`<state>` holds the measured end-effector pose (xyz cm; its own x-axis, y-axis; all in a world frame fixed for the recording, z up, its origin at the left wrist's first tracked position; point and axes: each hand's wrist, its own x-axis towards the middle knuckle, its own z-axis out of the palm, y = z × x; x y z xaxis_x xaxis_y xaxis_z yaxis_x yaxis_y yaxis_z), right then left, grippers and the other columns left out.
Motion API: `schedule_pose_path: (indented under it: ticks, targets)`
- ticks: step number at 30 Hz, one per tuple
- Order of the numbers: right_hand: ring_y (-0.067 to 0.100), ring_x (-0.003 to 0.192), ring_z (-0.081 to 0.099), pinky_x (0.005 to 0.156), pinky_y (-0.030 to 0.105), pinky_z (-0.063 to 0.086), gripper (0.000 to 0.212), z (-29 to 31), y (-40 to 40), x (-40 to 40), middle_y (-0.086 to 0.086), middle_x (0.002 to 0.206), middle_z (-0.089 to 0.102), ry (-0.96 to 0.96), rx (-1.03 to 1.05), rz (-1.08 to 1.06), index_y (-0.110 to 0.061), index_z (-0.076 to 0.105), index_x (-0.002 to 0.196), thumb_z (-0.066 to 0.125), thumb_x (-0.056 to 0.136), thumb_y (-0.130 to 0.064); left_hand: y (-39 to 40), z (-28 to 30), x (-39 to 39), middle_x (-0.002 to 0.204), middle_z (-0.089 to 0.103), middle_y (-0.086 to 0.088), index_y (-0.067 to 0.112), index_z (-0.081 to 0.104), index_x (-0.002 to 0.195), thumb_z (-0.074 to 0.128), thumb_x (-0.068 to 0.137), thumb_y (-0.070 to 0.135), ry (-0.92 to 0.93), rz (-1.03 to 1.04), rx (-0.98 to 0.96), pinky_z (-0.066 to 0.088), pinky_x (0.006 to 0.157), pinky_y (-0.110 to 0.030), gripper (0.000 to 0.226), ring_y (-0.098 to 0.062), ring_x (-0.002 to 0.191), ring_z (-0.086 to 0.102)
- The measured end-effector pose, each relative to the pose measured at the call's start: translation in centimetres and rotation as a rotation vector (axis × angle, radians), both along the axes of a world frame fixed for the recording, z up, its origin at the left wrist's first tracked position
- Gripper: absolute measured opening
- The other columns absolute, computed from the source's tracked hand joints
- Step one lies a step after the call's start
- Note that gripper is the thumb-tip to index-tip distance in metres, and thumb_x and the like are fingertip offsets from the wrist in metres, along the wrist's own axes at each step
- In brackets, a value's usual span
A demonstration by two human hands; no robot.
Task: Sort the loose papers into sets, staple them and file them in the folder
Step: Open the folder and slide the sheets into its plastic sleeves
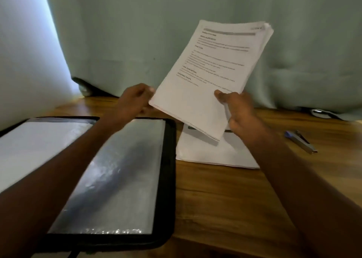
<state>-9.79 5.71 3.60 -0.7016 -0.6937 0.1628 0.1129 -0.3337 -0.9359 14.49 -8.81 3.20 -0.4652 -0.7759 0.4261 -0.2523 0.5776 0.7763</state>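
Open folder (168, 160), plastic sleeves, no loose sheets

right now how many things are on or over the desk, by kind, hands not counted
White printed paper sets: 2, one held up, one lying on the wooden desk
Open black folder with clear plastic sleeves: 1
Blue and silver metal stapler: 1
Total: 4

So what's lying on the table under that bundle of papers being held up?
A second pile of white sheets lies on the wooden table below the held bundle. Its far end is covered, so its print can't be read.
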Motion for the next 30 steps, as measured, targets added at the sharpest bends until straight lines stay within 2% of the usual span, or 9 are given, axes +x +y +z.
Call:
schedule_pose_path:
  ticks: [3, 5, 9, 11, 15, 18, 20, 24, 30]
  targets:
    - [0.021, 0.086, 0.069, 0.057, 0.030, 0.055, 0.024, 0.2, -3.5, 2.8, 0.001, 0.102, 0.073, -0.172, 0.062, -0.005, -0.016, 0.068, 0.114, 0.073, 0.092, -0.007, -3.9, -3.3, 6.1, 0.080, 0.067, -0.009, 0.010, 0.067, 0.085, 0.052, 0.106, 0.033, -0.505, 0.142, -0.265, 0.049, 0.076, -0.044, 0.034, -0.036, 0.084, 0.066]
    - [0.021, 0.084, 0.065, 0.057, 0.029, 0.052, 0.027, 0.1, -5.8, 4.3, 0.005, 0.109, 0.070, -0.221, 0.149, 0.000, -0.013, 0.066, 0.120, 0.073, 0.093, -0.015, -5.6, -4.8, 8.8, 0.098, 0.071, -0.010, 0.011, 0.074, 0.098, 0.061, 0.101, 0.029, -0.613, 0.132, -0.302, 0.052, 0.084, -0.043, 0.023, -0.033, 0.095, 0.066]
    - [0.018, 0.081, 0.057, 0.059, 0.024, 0.051, 0.034, -0.1, -10.6, 7.0, 0.002, 0.101, 0.060, -0.243, 0.242, 0.022, -0.009, 0.060, 0.125, 0.069, 0.098, -0.027, -6.5, -5.8, 9.3, 0.101, 0.066, -0.002, 0.021, 0.076, 0.091, 0.074, 0.091, 0.011, -0.517, 0.093, -0.418, 0.049, 0.082, -0.036, 0.011, -0.024, 0.095, 0.064]
    - [0.017, 0.077, 0.059, 0.051, 0.023, 0.052, 0.025, -0.2, -12.5, 8.1, 0.002, 0.093, 0.061, -0.273, 0.276, 0.017, -0.011, 0.060, 0.109, 0.071, 0.097, -0.030, -6.9, -6.5, 8.9, 0.094, 0.065, -0.001, 0.022, 0.075, 0.083, 0.073, 0.089, 0.006, -0.408, 0.109, -0.403, 0.047, 0.079, -0.033, 0.017, -0.019, 0.090, 0.063]
    - [0.024, 0.095, 0.067, 0.088, 0.043, 0.061, 0.019, -0.3, -15.9, 9.0, 0.008, 0.112, 0.069, -0.342, 0.236, 0.021, -0.016, 0.061, 0.089, 0.073, 0.095, -0.030, -7.0, -7.0, 8.9, 0.087, 0.069, 0.011, 0.025, 0.067, 0.083, 0.074, 0.090, 0.016, -0.222, 0.103, -0.368, 0.051, 0.080, -0.033, 0.013, -0.008, 0.088, 0.064]
    - [0.016, 0.083, 0.060, 0.104, 0.043, 0.053, 0.025, 0.5, -17.4, 9.9, 0.007, 0.123, 0.066, -0.316, 0.174, 0.054, -0.013, 0.064, 0.118, 0.063, 0.101, -0.030, -7.0, -7.3, 8.8, 0.093, 0.069, 0.007, 0.020, 0.064, 0.097, 0.077, 0.088, 0.017, -0.231, 0.091, -0.397, 0.051, 0.089, -0.046, 0.016, -0.018, 0.092, 0.064]
    - [0.011, 0.071, 0.049, 0.108, 0.044, 0.046, 0.045, 1.1, -18.1, 10.7, 0.001, 0.107, 0.061, -0.287, 0.128, 0.055, -0.009, 0.051, 0.144, 0.059, 0.103, -0.026, -7.2, -7.4, 8.5, 0.105, 0.067, 0.003, 0.017, 0.065, 0.109, 0.078, 0.089, 0.019, -0.259, 0.096, -0.391, 0.048, 0.095, -0.050, 0.025, -0.021, 0.100, 0.063]
    - [0.023, 0.088, 0.067, 0.084, 0.044, 0.061, 0.026, 2.2, -19.4, 12.4, 0.010, 0.110, 0.071, -0.270, 0.055, -0.035, 0.000, 0.068, 0.119, 0.069, 0.093, -0.004, -7.7, -7.3, 8.2, 0.102, 0.064, -0.001, 0.015, 0.071, 0.106, 0.074, 0.093, 0.021, -0.197, 0.118, -0.454, 0.050, 0.089, -0.050, 0.014, -0.024, 0.096, 0.062]
    - [0.031, 0.129, 0.057, 0.107, 0.043, 0.049, 0.041, 2.6, -19.4, 13.9, 0.015, 0.143, 0.057, -0.280, 0.103, 0.060, -0.002, 0.051, 0.141, 0.059, 0.101, -0.005, -7.5, -7.3, 8.1, 0.091, 0.069, 0.011, 0.026, 0.068, 0.091, 0.075, 0.091, 0.023, -0.164, 0.106, -0.407, 0.051, 0.089, -0.052, 0.008, -0.014, 0.091, 0.064]
